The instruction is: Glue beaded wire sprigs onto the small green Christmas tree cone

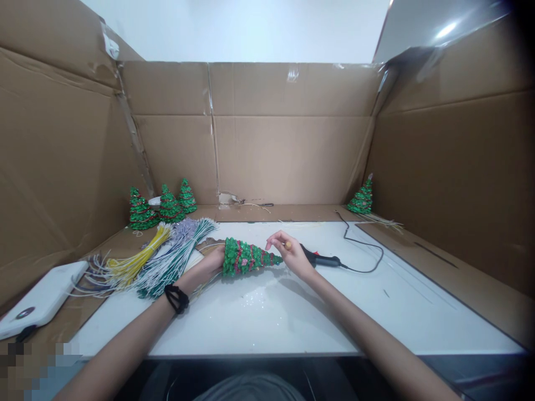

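A small green Christmas tree (246, 259), trimmed with a red garland and tiny ornaments, lies on its side above the white board. My left hand (212, 260) grips it around the base, and its fingers are mostly hidden behind the tree. At the tip is my right hand (292, 255), with fingers curled and thumb and index drawn close together. A round tan end of something (288, 245) shows among those fingers; what it belongs to cannot be made out. Just behind the right hand rests a black corded tool (326, 260) with a red part, partly covered.
Bundles of yellow wire (144, 253) and green-white wire (178, 267) lie left of my hand. Several finished-looking trees (169, 203) stand back left; another tree (361, 196) stands back right. A white device (45, 292) sits far left. Cardboard walls (292, 156) enclose the board (259, 328).
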